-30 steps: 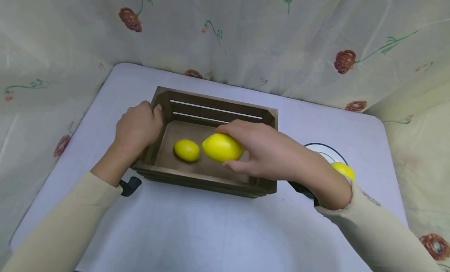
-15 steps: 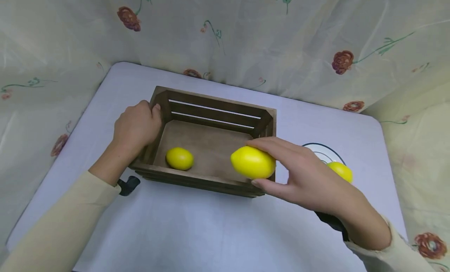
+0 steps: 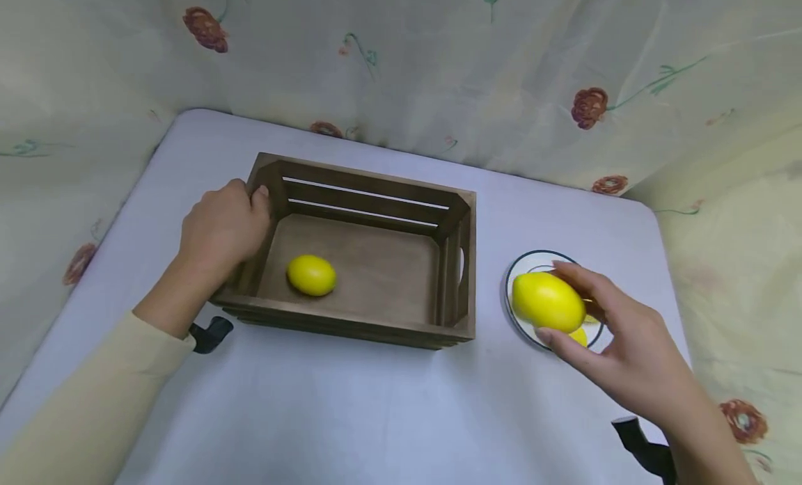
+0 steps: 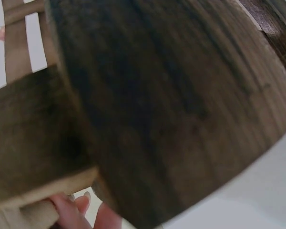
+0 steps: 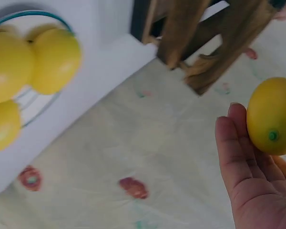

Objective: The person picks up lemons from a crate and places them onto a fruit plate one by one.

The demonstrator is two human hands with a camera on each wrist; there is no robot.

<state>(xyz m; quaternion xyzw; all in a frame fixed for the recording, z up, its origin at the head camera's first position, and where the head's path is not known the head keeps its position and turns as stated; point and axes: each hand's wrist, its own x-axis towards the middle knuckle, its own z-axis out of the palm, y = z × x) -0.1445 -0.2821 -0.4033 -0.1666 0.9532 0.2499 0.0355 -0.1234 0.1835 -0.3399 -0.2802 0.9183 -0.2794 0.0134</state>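
Note:
My left hand point(image 3: 222, 224) grips the left end of a brown slatted wooden crate point(image 3: 351, 317); its fingertips point(image 4: 107, 218) show below the wood in the left wrist view. One yellow lemon point(image 3: 311, 275) lies on the crate's floor, towards the left. My right hand point(image 3: 633, 339) holds another lemon point(image 3: 548, 303) between thumb and fingers, raised over a white plate point(image 3: 531, 262) with a dark rim. Beneath it, a lemon point(image 3: 579, 337) on the plate is partly hidden. The right wrist view shows three lemons point(image 5: 55, 62) grouped on that plate.
A white table point(image 3: 351, 401) carries the crate and plate, the plate standing right of the crate. Floral cloth point(image 3: 401, 74) hangs behind the table and at its sides. Black wrist straps point(image 3: 209, 334) show at both wrists.
My right hand has carried its lemon out from above the crate, rightwards to over the plate. The crate lemon has shifted slightly. My left hand keeps its grip on the crate.

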